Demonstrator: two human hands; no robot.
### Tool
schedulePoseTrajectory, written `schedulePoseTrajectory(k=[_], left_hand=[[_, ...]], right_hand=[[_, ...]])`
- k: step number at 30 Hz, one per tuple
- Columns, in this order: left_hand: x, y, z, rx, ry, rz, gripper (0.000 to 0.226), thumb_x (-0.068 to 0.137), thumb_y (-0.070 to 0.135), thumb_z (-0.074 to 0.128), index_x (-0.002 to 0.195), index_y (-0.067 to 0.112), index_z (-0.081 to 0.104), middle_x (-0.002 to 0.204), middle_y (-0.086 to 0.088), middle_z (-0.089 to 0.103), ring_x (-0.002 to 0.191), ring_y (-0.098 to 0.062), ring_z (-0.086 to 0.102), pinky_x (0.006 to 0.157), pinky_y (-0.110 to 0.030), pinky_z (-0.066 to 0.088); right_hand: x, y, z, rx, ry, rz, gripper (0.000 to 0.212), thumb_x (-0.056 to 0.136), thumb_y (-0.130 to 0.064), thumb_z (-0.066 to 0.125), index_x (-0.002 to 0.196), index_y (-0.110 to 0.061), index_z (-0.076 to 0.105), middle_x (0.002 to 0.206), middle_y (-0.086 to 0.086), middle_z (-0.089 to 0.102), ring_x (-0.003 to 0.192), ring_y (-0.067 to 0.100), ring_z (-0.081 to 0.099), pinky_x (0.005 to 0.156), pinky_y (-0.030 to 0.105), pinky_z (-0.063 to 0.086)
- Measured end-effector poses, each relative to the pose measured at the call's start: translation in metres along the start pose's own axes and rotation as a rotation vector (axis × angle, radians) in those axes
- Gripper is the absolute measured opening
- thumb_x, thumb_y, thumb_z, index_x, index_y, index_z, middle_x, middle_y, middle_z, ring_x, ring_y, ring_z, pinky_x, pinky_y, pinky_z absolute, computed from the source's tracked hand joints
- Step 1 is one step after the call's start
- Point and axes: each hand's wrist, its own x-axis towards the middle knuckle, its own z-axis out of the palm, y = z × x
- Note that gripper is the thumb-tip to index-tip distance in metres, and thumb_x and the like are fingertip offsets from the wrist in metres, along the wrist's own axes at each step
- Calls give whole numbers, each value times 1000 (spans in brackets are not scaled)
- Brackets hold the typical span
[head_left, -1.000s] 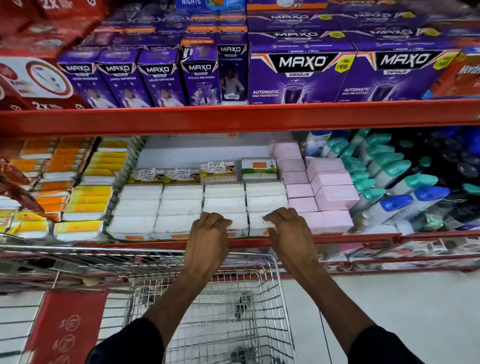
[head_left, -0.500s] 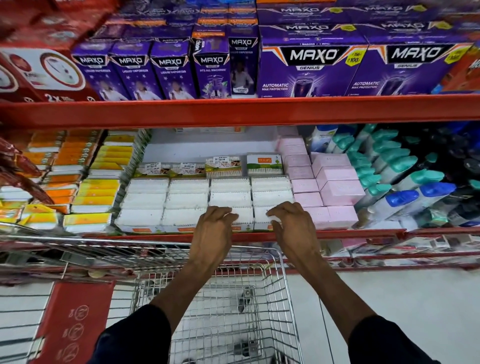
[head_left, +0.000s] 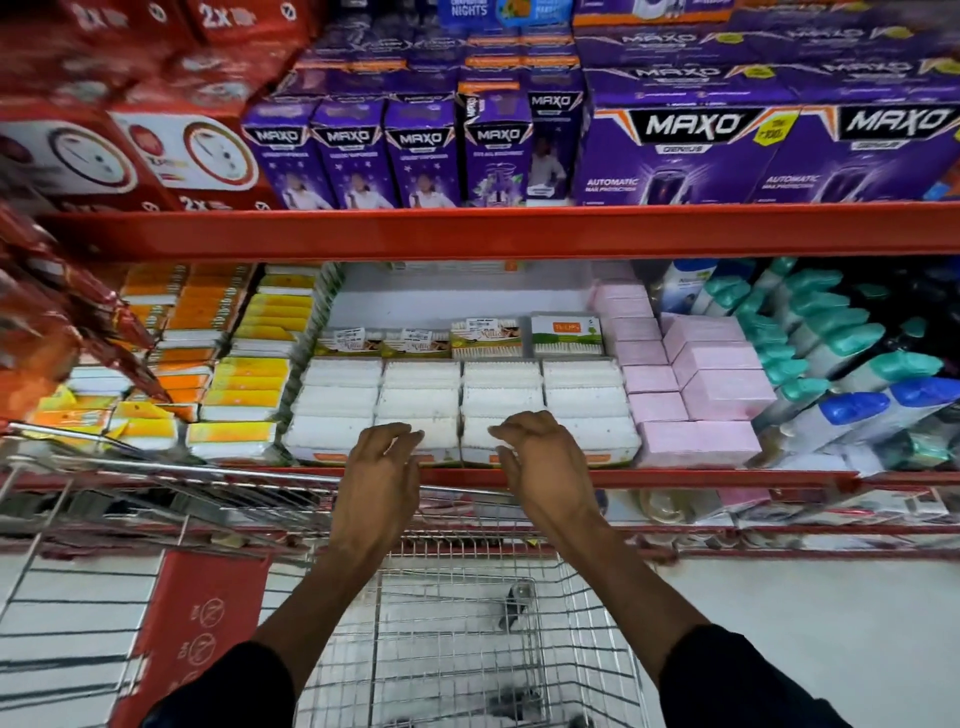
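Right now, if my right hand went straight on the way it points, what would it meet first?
Probably the front white pack, directly ahead of the right hand. Depth is unclear, so the hand may already be touching it.

Bright, even store light floods the middle of the frame and washes the white packs (head_left: 462, 395) nearly flat, with the pale floor (head_left: 789, 623) at lower right glowing. Motion blur smears the red boxes (head_left: 130, 67) at upper left and the purple boxes (head_left: 779, 156) at upper right. The wide lens bows the red shelf edge (head_left: 519, 234), and the dark bottles (head_left: 930, 306) at far right sink into shadow.
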Motion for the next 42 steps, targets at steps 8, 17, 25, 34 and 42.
schedulePoseTrajectory(k=[8, 17, 25, 34, 42], left_hand=[[8, -15, -8, 32, -25, 83, 41, 71, -17, 71, 107, 5, 75, 101, -13, 74, 97, -32, 66, 83, -42, 60], [7, -28, -7, 20, -40, 176, 49, 69, -16, 72, 112, 8, 73, 107, -10, 74, 100, -30, 66, 86, -41, 59], [-3, -73, -27, 1, 15, 63, 36, 79, -9, 69, 113, 4, 71, 113, -16, 70, 107, -34, 62, 92, -45, 55], [6, -109, -35, 21, 3, 76, 38, 76, -13, 68, 109, 5, 73, 104, -11, 73, 98, -31, 65, 85, -41, 58], [6, -115, -35, 23, 14, 122, 42, 72, -15, 73, 107, 8, 75, 101, -7, 76, 96, -29, 67, 80, -39, 60]], right_hand=[[9, -10, 17, -60, -34, 49, 41, 77, 13, 65, 106, -14, 73, 104, 4, 71, 99, 25, 60, 80, 34, 54], [10, -17, 21, -79, -9, 55, 35, 76, 11, 66, 102, -13, 73, 102, 5, 71, 97, 26, 61, 79, 33, 53], [12, -61, 39, -19, 45, -15, 30, 85, -4, 68, 114, -10, 70, 110, 7, 70, 104, 26, 61, 91, 38, 53], [31, -86, 77, 110, -14, 50, 33, 82, 12, 62, 105, -9, 73, 101, 11, 70, 94, 30, 62, 81, 48, 56], [31, -90, 80, -53, 12, 25, 35, 81, 9, 66, 106, -15, 74, 104, 3, 73, 99, 23, 62, 86, 38, 57]])
